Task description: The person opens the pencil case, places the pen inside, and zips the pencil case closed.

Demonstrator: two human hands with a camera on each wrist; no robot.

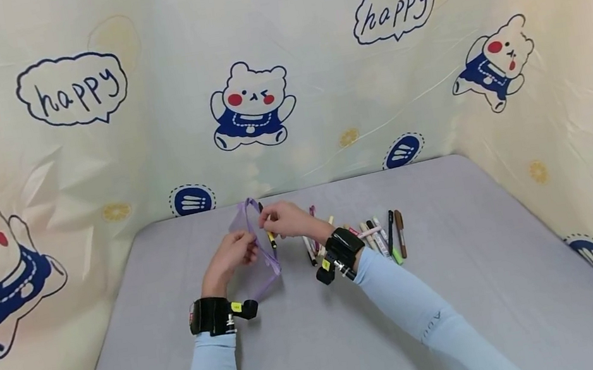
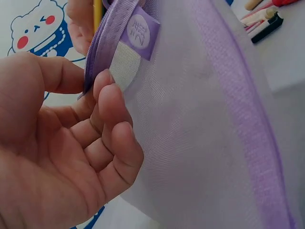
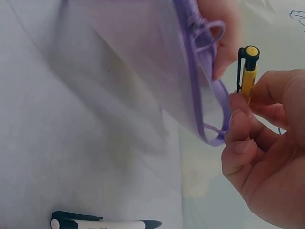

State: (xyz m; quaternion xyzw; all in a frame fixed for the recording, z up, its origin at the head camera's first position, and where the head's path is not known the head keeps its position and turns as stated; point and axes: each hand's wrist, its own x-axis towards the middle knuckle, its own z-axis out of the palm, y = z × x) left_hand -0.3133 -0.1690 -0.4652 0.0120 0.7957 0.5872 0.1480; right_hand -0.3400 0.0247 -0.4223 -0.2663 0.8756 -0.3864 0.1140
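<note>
A translucent mesh pouch (image 1: 264,276) with purple edging and a zipper stands tilted on the table. My left hand (image 1: 233,255) pinches its zippered edge between thumb and fingers; a purple tag (image 2: 139,32) hangs beside those fingertips in the left wrist view. My right hand (image 1: 287,219) pinches a yellow pen (image 3: 248,83) with a black clip and a black end. In the right wrist view the pen is close beside the pouch's parted opening. Fingers partly hide the pen's lower portion.
Right of the pouch lie several pens and markers, among them a brown marker (image 1: 400,234), a black pen (image 1: 390,232) and a white pen (image 3: 112,224) with a dark clip. A grey cloth covers the table (image 1: 321,347); a printed curtain (image 1: 315,80) hangs behind it.
</note>
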